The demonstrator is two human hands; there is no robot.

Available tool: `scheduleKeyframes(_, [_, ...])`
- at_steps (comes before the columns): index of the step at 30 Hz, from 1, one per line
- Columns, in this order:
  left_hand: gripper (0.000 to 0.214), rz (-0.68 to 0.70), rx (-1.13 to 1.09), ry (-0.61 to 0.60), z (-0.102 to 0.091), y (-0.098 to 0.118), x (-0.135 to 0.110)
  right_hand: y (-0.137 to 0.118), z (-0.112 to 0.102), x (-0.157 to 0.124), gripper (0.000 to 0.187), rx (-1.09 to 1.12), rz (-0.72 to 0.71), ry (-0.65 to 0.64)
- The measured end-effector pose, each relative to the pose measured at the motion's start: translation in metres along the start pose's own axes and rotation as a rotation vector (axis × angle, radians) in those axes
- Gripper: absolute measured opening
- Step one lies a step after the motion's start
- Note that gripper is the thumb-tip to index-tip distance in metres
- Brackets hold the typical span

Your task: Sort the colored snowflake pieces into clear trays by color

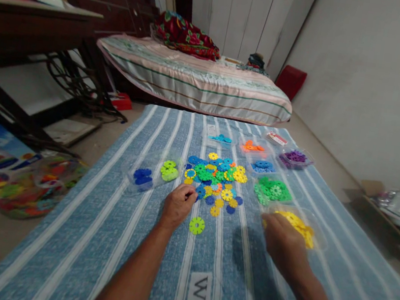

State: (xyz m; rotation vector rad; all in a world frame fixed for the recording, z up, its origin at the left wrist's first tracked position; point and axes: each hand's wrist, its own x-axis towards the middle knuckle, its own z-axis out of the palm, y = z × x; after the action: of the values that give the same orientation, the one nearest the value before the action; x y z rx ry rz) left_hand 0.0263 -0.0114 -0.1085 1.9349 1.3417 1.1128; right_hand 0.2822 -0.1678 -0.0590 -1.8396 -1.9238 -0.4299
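A pile of flower-shaped plastic discs (215, 174) in several colours lies mid-table. At its lower left edge, my left hand (178, 205) is closed, thumb against curled fingers; whatever it may hold is hidden. My right hand (285, 244) is closed beside the box of yellow discs (299, 227), partly covering it, and a bit of a yellow disc shows at its fingertips. One lime green disc (197, 225) lies apart, nearer me. Green discs (274, 190) fill a box beyond my right hand. To the left, a clear tray holds dark blue discs (143, 177) and lime discs (169, 170).
Farther back stand clear boxes with light blue discs (222, 139), orange discs (253, 146), blue discs (262, 166) and purple discs (295, 156). A striped cloth (98, 235) covers the table. Behind is a bed (202, 83); bags of coloured pieces (34, 191) sit on the floor at left.
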Motion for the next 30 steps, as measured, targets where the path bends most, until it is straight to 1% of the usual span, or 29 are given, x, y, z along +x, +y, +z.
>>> scheduleKeyframes(2, [0.012,-0.001,0.001,-0.004,-0.001,0.001,0.0,0.014,-0.012,0.006,0.026,-0.13,0.092,0.082])
scheduleKeyframes(4, [0.012,-0.005,0.008,-0.009,-0.001,0.002,0.0,0.021,-0.02,0.011,0.022,-0.225,0.17,0.153])
scheduleKeyframes(6, [0.013,-0.009,0.015,-0.011,-0.001,0.001,0.001,0.014,-0.019,0.013,0.021,-0.175,0.163,0.177])
scheduleKeyframes(8, [0.012,-0.013,0.019,-0.016,0.0,0.001,0.001,-0.006,-0.009,0.012,0.02,-0.019,0.083,0.132])
scheduleKeyframes(10, [0.012,-0.014,0.022,-0.018,0.001,0.001,0.0,-0.034,0.007,0.009,0.019,0.122,-0.003,0.05])
scheduleKeyframes(13, [0.009,0.009,0.072,-0.01,-0.004,0.006,-0.007,-0.069,0.033,0.005,0.018,0.233,-0.087,-0.056])
scheduleKeyframes(15, [0.004,0.021,0.172,-0.026,-0.012,0.014,-0.018,-0.08,0.048,0.004,0.017,0.274,-0.115,-0.091])
scheduleKeyframes(17, [0.007,-0.002,0.307,-0.106,-0.021,0.025,-0.033,-0.083,0.06,0.004,0.016,0.304,-0.112,-0.103])
scheduleKeyframes(19, [0.012,-0.047,0.402,-0.237,-0.03,0.036,-0.048,-0.081,0.07,0.002,0.017,0.324,-0.102,-0.102])
scheduleKeyframes(22, [0.014,-0.066,0.434,-0.381,-0.038,0.048,-0.065,-0.079,0.081,-0.003,0.02,0.329,-0.118,-0.076])
scheduleKeyframes(24, [0.015,-0.077,0.417,-0.41,-0.038,0.051,-0.069,-0.079,0.085,-0.006,0.021,0.323,-0.129,-0.061])
scheduleKeyframes(27, [0.015,-0.127,0.351,-0.388,-0.034,0.049,-0.07,-0.08,0.088,-0.007,0.022,0.323,-0.133,-0.049])
scheduleKeyframes(30, [0.01,-0.195,0.173,-0.391,-0.029,0.048,-0.069,-0.081,0.088,-0.006,0.022,0.326,-0.127,-0.056])
